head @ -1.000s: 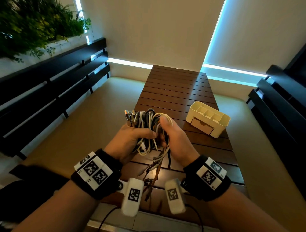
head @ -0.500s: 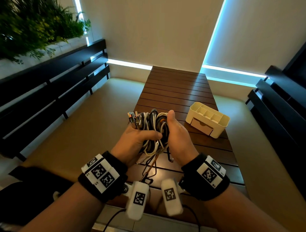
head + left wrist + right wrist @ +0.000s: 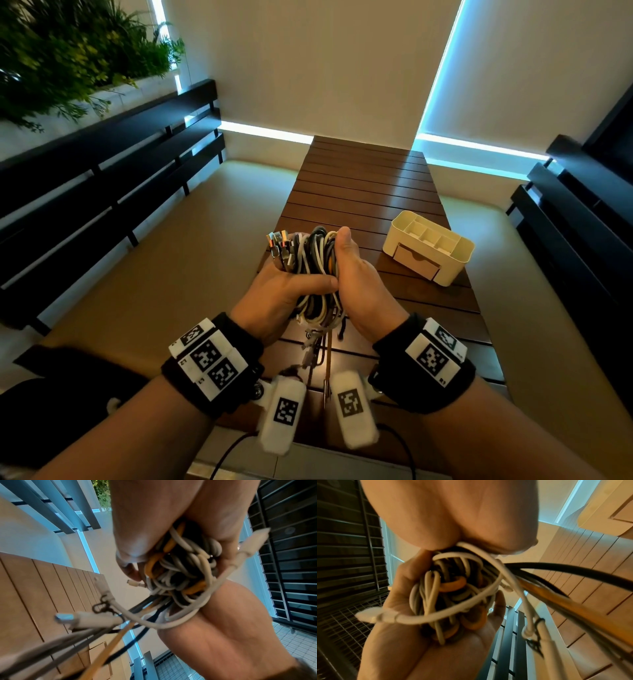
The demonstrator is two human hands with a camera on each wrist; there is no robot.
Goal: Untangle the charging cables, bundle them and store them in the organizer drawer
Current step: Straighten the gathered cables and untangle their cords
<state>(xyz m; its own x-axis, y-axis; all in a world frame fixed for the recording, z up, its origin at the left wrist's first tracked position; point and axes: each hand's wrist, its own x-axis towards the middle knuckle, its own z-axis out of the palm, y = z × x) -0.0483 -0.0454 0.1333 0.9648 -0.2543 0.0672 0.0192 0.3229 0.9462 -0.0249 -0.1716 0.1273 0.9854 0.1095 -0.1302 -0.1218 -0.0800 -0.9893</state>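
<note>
A bundle of charging cables (image 3: 313, 260), white, grey, black and orange, is squeezed between both my hands above the near part of the slatted table. My left hand (image 3: 284, 291) grips it from the left, thumb across the front. My right hand (image 3: 356, 284) grips it from the right, thumb up along the top. Metal plugs (image 3: 279, 245) stick up at the bundle's upper left. Loose ends (image 3: 318, 346) with plugs hang below. The wrist views show the coiled cables (image 3: 181, 572) (image 3: 452, 595) packed between the palms. The cream organizer (image 3: 430, 246) stands at right, its drawer (image 3: 416, 261) closed.
The brown slatted table (image 3: 363, 185) runs away from me toward the wall. Black slatted benches (image 3: 102, 178) flank it on the left and right (image 3: 575, 222). A green plant (image 3: 68, 58) hangs at the upper left. Tan floor lies on both sides.
The two hands have pressed closer together, squeezing the cable loops into a tighter bundle. The right thumb has moved up along the bundle's top. The dangling ends hang shorter.
</note>
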